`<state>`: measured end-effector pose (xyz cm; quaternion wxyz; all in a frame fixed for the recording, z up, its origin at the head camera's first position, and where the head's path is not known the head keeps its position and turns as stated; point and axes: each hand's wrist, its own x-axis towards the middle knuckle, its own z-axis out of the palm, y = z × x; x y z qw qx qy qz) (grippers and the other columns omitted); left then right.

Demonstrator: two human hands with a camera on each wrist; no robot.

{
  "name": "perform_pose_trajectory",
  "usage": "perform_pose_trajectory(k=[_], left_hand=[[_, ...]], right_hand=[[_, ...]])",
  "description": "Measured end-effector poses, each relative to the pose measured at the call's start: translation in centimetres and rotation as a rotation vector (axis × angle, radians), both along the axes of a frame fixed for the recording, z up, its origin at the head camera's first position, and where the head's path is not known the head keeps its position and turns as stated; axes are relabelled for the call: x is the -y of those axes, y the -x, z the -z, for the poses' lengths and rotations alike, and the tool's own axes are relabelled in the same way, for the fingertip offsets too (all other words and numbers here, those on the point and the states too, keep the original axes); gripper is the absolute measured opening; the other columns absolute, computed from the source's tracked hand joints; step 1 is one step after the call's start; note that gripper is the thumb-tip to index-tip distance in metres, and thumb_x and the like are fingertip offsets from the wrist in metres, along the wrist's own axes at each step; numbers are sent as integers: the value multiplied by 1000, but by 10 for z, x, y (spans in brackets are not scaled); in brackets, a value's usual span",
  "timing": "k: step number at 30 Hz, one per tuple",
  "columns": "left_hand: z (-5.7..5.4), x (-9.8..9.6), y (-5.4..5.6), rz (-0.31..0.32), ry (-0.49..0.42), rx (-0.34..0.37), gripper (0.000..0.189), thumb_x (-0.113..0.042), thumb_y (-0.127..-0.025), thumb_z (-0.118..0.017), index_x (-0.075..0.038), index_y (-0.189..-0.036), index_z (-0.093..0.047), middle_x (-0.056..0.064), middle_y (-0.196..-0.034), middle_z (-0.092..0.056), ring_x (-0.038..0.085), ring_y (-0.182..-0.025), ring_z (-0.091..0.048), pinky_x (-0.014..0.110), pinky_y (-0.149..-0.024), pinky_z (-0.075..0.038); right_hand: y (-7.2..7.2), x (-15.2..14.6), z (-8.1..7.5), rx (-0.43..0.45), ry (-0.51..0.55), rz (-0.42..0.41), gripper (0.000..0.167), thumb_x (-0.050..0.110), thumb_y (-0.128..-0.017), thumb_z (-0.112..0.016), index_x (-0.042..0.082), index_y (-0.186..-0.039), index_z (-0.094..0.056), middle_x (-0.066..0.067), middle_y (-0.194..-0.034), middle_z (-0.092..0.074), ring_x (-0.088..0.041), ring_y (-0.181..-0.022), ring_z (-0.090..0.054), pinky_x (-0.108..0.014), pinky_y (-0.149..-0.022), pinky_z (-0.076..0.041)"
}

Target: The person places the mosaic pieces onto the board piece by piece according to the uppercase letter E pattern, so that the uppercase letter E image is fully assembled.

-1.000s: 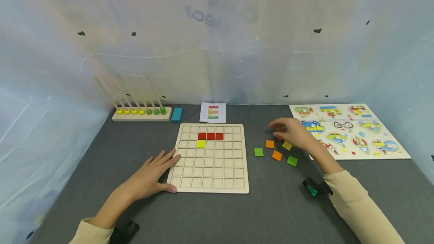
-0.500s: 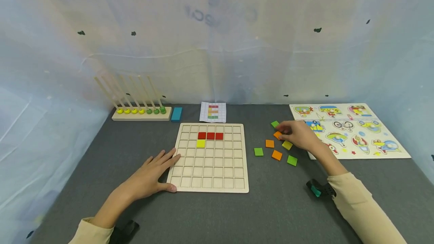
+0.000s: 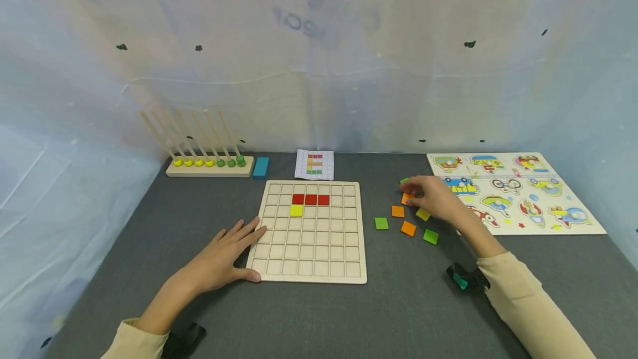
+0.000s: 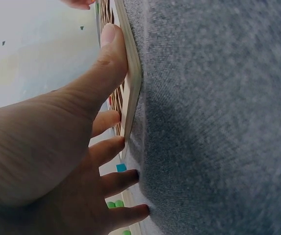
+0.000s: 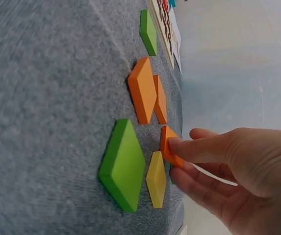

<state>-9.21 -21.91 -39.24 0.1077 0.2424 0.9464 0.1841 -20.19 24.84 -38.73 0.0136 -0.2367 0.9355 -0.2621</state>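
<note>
1. The left hand (image 3: 224, 256) is laid with its fingers spread at the left edge of the grid board (image 3: 324, 252). The thumb is rested at the near-left corner, and two outer fingertips are set on the counter (image 3: 319, 320) just outside the edge. Nothing is gripped; the board is probably being steadied against sliding.

2. To the right of the board, an orange tile (image 3: 406, 199) is pinched by the bent thumb and fingers of the right hand (image 3: 433, 198). It is apparently held by its edges because it is thin and lies flat; whether it is lifted clear cannot be told.

3. Around that tile, right of the board, two more orange tiles (image 3: 397, 211), three green tiles (image 3: 381, 223) and one loose yellow tile (image 3: 422, 214) are spread apart, presumably so that each can be picked singly.

4. On the board, three red tiles (image 3: 311, 199) are seated side by side in the second row from the far edge. A yellow tile (image 3: 296, 211) is set directly below the leftmost; the cell ridges would hold them in line.

5. Beyond the board, a printed card (image 3: 314, 164) is laid, likely where its coloured squares can be seen over the work.

6. Beyond and left of the board, a blue block (image 3: 261, 168) and a peg stand (image 3: 209, 169) are placed; right of it, a picture puzzle (image 3: 548, 229) is laid, all seemingly set aside.
</note>
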Motion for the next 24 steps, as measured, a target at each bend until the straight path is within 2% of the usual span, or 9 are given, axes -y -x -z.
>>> perform_pose_trajectory(k=[11,18,24], left_hand=[[-2,-1,0,2,1,1,96,-56,-77,-72,-11,-154,-34,16,-160,-24,48,-143,-20,72,-107,-18],[0,-1,0,-3,2,3,96,-56,-77,-72,-12,-154,-34,16,-160,-24,48,-144,-20,72,-107,-18],[0,-1,0,-1,3,3,96,-55,-77,-72,-12,-154,-34,16,-160,-24,48,-144,-20,72,-107,-18]], right_hand=[[5,10,-15,-16,8,-97,31,-11,-84,-68,-7,-115,-67,-13,-94,-70,-28,-87,-66,-40,-75,-56],[9,25,-18,-25,19,-124,32,-8,-84,-71,-5,-115,-68,-9,-92,-70,-25,-86,-66,-39,-73,-55],[9,44,-18,6,39,-125,33,-6,-85,-71,-2,-118,-68,-8,-96,-70,-23,-88,-65,-38,-77,-56]])
